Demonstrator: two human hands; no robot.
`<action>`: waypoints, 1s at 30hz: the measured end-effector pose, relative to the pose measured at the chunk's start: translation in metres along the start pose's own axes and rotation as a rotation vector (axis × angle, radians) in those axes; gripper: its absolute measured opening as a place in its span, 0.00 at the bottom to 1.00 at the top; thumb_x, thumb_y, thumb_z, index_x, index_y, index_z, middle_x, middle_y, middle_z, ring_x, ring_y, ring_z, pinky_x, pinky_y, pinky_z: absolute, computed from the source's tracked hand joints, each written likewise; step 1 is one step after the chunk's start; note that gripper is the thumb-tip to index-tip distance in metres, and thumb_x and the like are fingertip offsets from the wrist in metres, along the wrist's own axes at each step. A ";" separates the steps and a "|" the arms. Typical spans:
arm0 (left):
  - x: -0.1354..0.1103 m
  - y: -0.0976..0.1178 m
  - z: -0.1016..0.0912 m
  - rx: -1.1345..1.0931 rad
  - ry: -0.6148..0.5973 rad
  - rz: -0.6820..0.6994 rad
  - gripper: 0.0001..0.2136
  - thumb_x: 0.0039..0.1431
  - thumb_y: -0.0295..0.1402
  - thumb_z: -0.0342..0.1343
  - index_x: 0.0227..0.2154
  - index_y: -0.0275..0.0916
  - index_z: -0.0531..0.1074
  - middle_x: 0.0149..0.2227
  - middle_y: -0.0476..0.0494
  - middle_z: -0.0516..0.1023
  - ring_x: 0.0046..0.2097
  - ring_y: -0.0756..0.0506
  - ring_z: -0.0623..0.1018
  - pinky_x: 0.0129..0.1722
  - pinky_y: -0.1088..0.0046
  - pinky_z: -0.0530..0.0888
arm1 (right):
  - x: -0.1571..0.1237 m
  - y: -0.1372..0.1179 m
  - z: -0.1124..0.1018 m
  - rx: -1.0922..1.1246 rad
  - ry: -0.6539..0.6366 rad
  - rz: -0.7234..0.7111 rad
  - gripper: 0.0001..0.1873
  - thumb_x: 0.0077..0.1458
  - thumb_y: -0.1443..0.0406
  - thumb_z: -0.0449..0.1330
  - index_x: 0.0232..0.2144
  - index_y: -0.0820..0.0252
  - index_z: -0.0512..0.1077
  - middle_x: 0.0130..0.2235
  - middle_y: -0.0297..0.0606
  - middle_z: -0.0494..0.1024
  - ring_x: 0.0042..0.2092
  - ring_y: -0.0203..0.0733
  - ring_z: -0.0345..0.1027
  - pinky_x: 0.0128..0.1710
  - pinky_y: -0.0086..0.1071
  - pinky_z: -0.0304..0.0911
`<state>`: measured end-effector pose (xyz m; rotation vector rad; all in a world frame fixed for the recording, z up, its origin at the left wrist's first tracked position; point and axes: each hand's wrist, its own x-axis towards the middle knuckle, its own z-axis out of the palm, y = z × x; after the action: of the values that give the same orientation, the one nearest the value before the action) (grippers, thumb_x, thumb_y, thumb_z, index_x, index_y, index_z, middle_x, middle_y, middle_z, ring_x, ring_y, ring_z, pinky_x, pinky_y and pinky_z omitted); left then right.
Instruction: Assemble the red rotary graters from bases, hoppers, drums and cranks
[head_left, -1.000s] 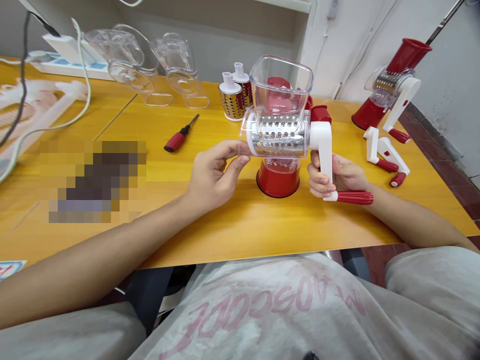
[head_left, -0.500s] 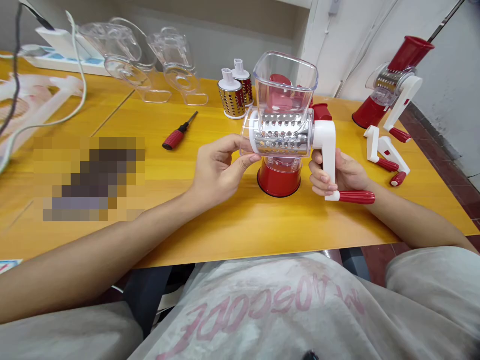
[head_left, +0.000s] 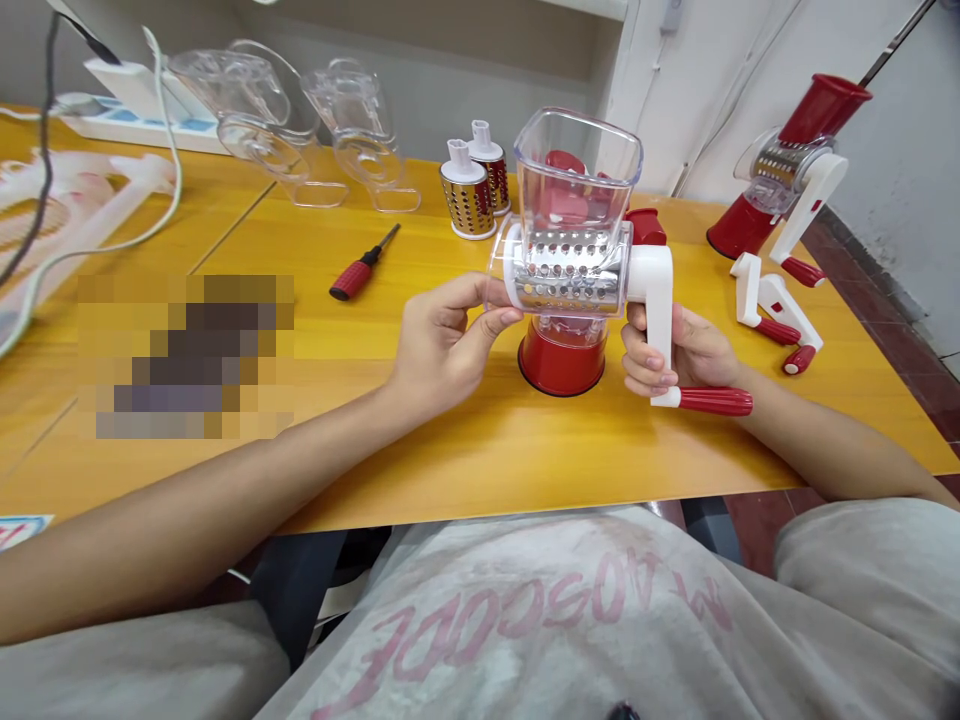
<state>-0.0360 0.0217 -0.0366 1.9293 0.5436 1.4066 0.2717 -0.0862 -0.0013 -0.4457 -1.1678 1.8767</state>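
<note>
A rotary grater (head_left: 561,360) stands upright on its red base in front of me. Inside its clear housing lies a perforated metal drum (head_left: 566,285) with a white rim, below a clear square hopper (head_left: 577,185). My left hand (head_left: 446,335) pinches the housing's open left end between thumb and fingers; some fingertips are behind the clear plastic. On the other side, my right hand (head_left: 701,345) wraps around the white arm of the crank (head_left: 660,315). The crank hangs down, its red grip (head_left: 716,401) pointing right, beneath my right hand.
Behind stand two spare drums (head_left: 468,205); a screwdriver (head_left: 354,279) lies left of them. Two clear housings (head_left: 367,140) sit at the back. At right are loose cranks (head_left: 780,300) and another grater (head_left: 739,225). Cables (head_left: 169,180) and a blurred-out object (head_left: 199,350) lie left.
The view has shifted slightly, so everything appears a little further right. Both hands keep the same holds, and the crank hangs in the same position.
</note>
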 end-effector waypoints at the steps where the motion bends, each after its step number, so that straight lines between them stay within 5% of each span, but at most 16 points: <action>1: 0.000 0.000 0.000 0.003 -0.002 -0.002 0.24 0.79 0.62 0.73 0.41 0.46 0.87 0.40 0.43 0.92 0.42 0.38 0.88 0.50 0.54 0.86 | 0.000 0.000 0.000 -0.006 0.001 -0.005 0.18 0.83 0.48 0.72 0.51 0.52 0.73 0.33 0.24 0.74 0.24 0.32 0.56 0.28 0.29 0.64; 5: 0.000 0.000 -0.001 0.002 -0.005 0.000 0.24 0.78 0.63 0.73 0.41 0.46 0.87 0.40 0.43 0.91 0.42 0.39 0.87 0.49 0.55 0.85 | 0.001 0.000 0.003 -0.025 0.013 -0.014 0.21 0.82 0.46 0.74 0.51 0.52 0.73 0.33 0.23 0.74 0.23 0.31 0.53 0.27 0.29 0.63; 15: 0.002 -0.002 0.000 0.021 0.001 0.029 0.26 0.78 0.64 0.72 0.40 0.44 0.86 0.38 0.42 0.89 0.40 0.39 0.85 0.45 0.58 0.81 | 0.003 0.000 0.006 -0.132 0.086 0.035 0.29 0.88 0.36 0.59 0.44 0.50 0.63 0.29 0.22 0.67 0.21 0.32 0.48 0.26 0.29 0.61; 20: 0.001 -0.003 0.003 0.017 0.011 0.058 0.24 0.80 0.61 0.72 0.41 0.44 0.87 0.39 0.42 0.90 0.41 0.40 0.86 0.45 0.58 0.81 | 0.003 -0.001 0.006 -0.150 0.080 0.034 0.32 0.84 0.33 0.64 0.45 0.50 0.64 0.28 0.21 0.68 0.21 0.32 0.49 0.26 0.29 0.61; 26: 0.002 -0.002 0.000 -0.020 -0.009 0.050 0.21 0.79 0.58 0.75 0.43 0.45 0.89 0.41 0.42 0.92 0.41 0.40 0.86 0.47 0.57 0.82 | 0.005 0.000 -0.006 -0.241 0.068 0.030 0.40 0.75 0.23 0.65 0.45 0.51 0.66 0.31 0.26 0.77 0.24 0.36 0.68 0.28 0.33 0.72; 30: 0.004 -0.001 -0.003 -0.010 -0.031 0.056 0.19 0.80 0.56 0.75 0.43 0.46 0.90 0.41 0.42 0.92 0.42 0.39 0.87 0.47 0.56 0.83 | -0.003 -0.011 -0.023 -0.358 0.046 0.049 0.38 0.74 0.28 0.71 0.53 0.53 0.72 0.37 0.34 0.87 0.33 0.43 0.85 0.35 0.35 0.82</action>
<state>-0.0376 0.0257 -0.0340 1.9691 0.4703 1.4093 0.2940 -0.0741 -0.0040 -0.7158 -1.4785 1.6892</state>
